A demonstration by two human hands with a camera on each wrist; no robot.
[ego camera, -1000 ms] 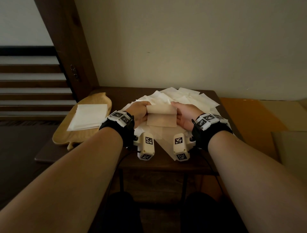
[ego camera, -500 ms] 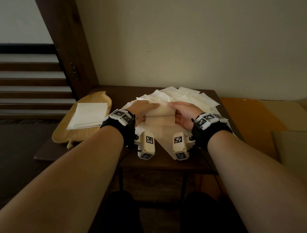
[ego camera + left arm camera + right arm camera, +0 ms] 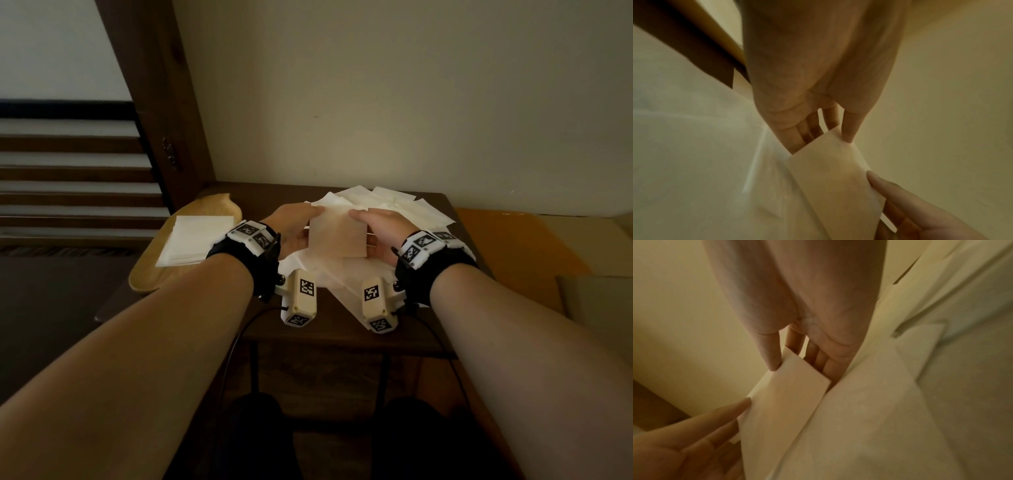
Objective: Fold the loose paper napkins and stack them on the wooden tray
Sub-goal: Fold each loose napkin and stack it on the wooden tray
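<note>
Beige paper: a folded square paper napkin (image 3: 337, 233) sits between my two hands, held up just above the loose heap of white unfolded napkins (image 3: 397, 209) on the small dark wooden table (image 3: 342, 325). My left hand (image 3: 291, 228) pinches its left edge, thumb on the near face, fingers behind; the left wrist view shows the thumb tip on the top corner (image 3: 846, 129). My right hand (image 3: 382, 233) pinches the right edge the same way, thumb in front, fingers behind. Napkin face tilts toward me, edges look aligned. Left of the heap, the oval light wooden tray (image 3: 150, 274) lies at the table's left edge, carrying a stack of white folded napkins (image 3: 195, 241). Held napkin is well apart from the tray. Orange surface (image 3: 507, 240) sits right of the table.
</note>
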